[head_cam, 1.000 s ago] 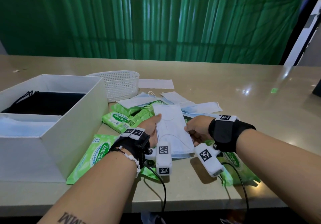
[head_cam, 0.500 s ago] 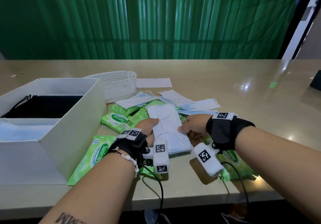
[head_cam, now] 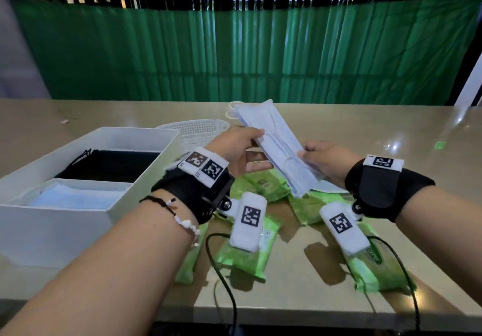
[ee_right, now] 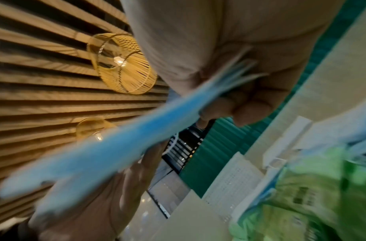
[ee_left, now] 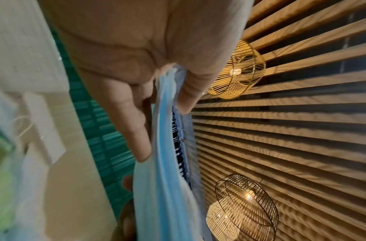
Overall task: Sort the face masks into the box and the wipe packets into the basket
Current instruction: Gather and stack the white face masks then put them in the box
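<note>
A stack of pale blue face masks [head_cam: 277,147] is held in the air above the table, tilted, with both hands on it. My left hand [head_cam: 238,150] pinches its left edge between thumb and fingers [ee_left: 136,124]; the stack [ee_left: 163,163] runs edge-on past them. My right hand [head_cam: 324,159] pinches the right edge, and the blurred masks [ee_right: 116,154] cross that view. Several green wipe packets [head_cam: 247,252] lie on the table below the hands. The white box [head_cam: 65,221] at the left holds blue masks in its near compartment and black masks in the far one. The white basket [head_cam: 200,129] stands behind it.
The beige table [head_cam: 365,137] runs wide to the right and back, with its front edge just below my forearms. Black cables hang from both wrist cameras over the edge. A green curtain closes the far side.
Both hands have lifted the stack of masks off the pile on the table and raised it, tilting its far end upward. The loose masks seen earlier behind it are out of sight.
</note>
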Action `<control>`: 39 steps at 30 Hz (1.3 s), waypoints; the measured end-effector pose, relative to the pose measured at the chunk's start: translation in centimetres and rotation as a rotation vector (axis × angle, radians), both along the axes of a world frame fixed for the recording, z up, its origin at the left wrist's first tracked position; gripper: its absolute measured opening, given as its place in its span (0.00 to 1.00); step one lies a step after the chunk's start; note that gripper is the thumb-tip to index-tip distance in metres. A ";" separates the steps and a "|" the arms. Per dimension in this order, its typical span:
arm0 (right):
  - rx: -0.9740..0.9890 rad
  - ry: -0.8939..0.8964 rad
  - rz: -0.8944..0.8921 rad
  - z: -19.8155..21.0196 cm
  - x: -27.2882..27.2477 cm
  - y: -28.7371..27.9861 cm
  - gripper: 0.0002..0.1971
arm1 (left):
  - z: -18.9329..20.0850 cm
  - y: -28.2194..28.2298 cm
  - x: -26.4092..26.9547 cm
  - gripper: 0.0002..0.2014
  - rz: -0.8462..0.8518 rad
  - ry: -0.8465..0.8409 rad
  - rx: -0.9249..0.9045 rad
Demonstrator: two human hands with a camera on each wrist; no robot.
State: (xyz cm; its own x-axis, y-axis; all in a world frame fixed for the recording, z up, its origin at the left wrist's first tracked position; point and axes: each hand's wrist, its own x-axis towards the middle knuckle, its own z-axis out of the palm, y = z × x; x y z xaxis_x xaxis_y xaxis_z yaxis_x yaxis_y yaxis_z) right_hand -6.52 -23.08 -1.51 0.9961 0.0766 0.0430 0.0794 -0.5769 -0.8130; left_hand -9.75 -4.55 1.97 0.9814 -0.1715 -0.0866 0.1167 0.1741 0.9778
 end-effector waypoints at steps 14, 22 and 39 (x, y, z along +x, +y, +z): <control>-0.019 -0.234 0.396 6.5 -1.6 12.3 0.14 | 5.9 16.0 -4.0 0.07 0.486 -0.109 0.145; -0.514 -0.239 0.640 3.7 -2.4 19.6 0.19 | 4.7 25.0 -7.0 0.18 0.780 0.034 0.213; -0.729 -0.267 0.736 -0.6 -1.4 23.8 0.23 | -1.2 27.0 -7.0 0.13 0.885 0.140 0.471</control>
State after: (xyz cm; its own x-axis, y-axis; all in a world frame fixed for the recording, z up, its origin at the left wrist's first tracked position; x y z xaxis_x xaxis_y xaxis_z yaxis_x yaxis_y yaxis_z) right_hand -7.92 0.72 -2.09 0.6594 0.7503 -0.0461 0.7305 -0.6541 -0.1961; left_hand -16.73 22.47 0.72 0.7154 0.6939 -0.0823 0.2517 -0.1460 0.9567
